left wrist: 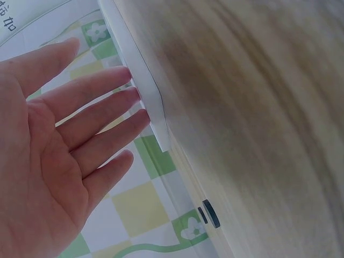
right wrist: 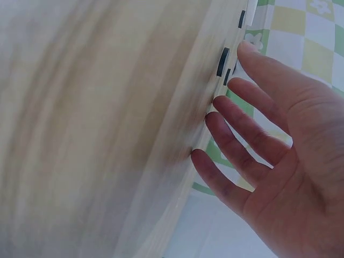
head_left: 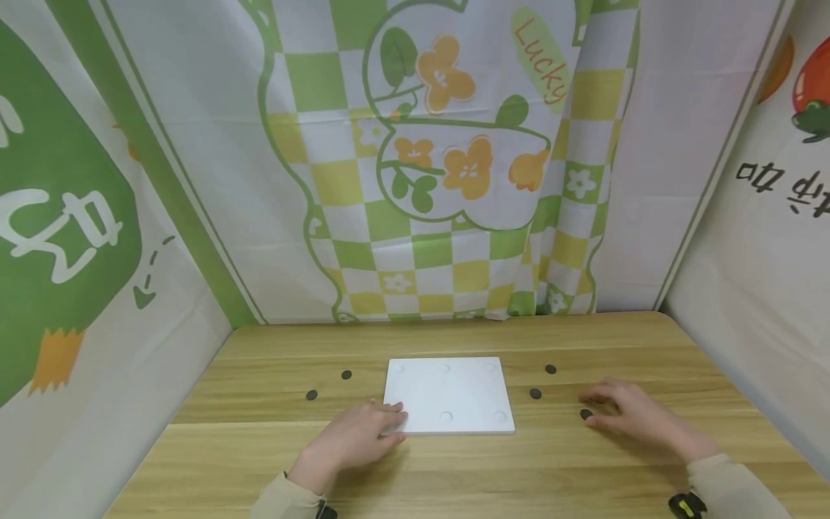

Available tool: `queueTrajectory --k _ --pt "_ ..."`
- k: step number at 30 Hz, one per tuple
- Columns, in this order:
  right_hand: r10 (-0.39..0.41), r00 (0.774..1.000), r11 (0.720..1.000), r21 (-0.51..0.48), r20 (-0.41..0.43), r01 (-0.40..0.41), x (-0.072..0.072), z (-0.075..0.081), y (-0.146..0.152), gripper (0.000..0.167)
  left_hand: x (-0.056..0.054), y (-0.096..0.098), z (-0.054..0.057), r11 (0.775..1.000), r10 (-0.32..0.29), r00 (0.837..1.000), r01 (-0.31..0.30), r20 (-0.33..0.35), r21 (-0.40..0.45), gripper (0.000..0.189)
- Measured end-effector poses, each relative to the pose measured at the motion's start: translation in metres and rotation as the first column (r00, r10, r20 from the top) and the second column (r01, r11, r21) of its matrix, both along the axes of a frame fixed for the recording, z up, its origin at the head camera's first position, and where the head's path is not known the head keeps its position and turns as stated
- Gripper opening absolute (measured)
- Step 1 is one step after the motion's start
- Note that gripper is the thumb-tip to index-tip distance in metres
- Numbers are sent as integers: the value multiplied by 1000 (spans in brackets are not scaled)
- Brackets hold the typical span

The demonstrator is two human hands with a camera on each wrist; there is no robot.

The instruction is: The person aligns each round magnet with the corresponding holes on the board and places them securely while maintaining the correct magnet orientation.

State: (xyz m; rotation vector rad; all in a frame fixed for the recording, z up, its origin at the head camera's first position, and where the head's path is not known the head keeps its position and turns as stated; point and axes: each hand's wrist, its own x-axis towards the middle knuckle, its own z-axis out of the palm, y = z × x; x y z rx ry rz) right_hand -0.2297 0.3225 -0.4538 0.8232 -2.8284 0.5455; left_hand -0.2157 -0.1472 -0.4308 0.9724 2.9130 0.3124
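A thin white board (head_left: 454,393) with shallow round hollows along its edges lies flat on the table. My left hand (head_left: 359,435) rests its fingertips on the board's near left corner. In the left wrist view its fingers (left wrist: 105,113) are straight and spread, touching the board's edge. Off to the right, my right hand (head_left: 638,418) is low over the table beside a small black disc (head_left: 586,414). The right wrist view shows its fingers (right wrist: 236,137) loosely bent and apart, with that disc (right wrist: 222,62) lying near the thumb tip.
Two more black discs (head_left: 535,393) lie right of the board, and another pair (head_left: 312,395) lies to its left. Behind the wooden table (head_left: 447,476) hangs a green-and-yellow checked curtain (head_left: 447,245). Printed cloth walls stand at both sides.
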Motion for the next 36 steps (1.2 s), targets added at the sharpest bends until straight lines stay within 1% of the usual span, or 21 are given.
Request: queueTrajectory --k 5,13,18,22,25,32,36 --pt "-17 998 999 -38 67 20 -2 1 1 47 0 0 1 1000 0 1000 0 7 0 43" --pt "-27 996 997 -65 82 32 -7 -4 6 46 0 0 1 1000 -4 1000 4 15 -6 44" --pt "-6 997 995 -97 73 13 -10 -5 7 45 0 0 1 1000 -3 1000 3 13 -5 43" --pt "12 996 993 -118 91 -1 -12 -5 8 44 0 0 1 1000 -3 1000 3 9 -4 42" --pt "22 992 992 -130 121 -6 -15 -6 10 44 0 0 1 1000 -4 1000 4 7 -7 42" --pt "57 975 986 -165 216 -21 -21 -10 14 43 1 0 2 1000 -4 1000 4 8 -9 43" --pt "75 970 981 -190 231 -30 -23 -10 15 40 1 0 1 1000 -5 1000 5 3 -6 43"
